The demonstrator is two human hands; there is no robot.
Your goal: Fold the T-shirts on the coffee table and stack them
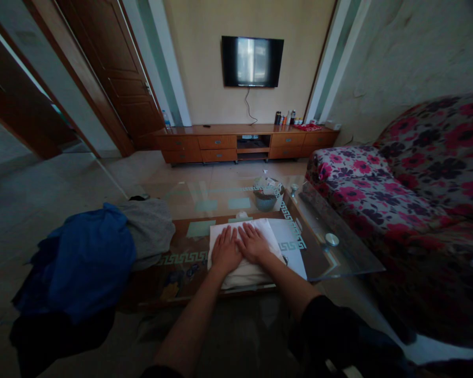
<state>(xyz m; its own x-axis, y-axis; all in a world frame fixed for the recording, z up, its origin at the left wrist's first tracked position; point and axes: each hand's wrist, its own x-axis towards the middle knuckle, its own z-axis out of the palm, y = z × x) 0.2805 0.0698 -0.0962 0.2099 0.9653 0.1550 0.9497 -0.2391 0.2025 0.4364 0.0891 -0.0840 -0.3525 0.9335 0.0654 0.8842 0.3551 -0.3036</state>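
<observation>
A folded white cloth lies on the glass coffee table in front of me. My left hand and my right hand rest flat on top of it, side by side, fingers stretched out and touching the fabric. Neither hand grips anything.
A heap of blue and grey clothes sits on the table's left end. A small basket stands at the far side. A floral sofa is to the right; a wooden TV cabinet and a wall TV are ahead.
</observation>
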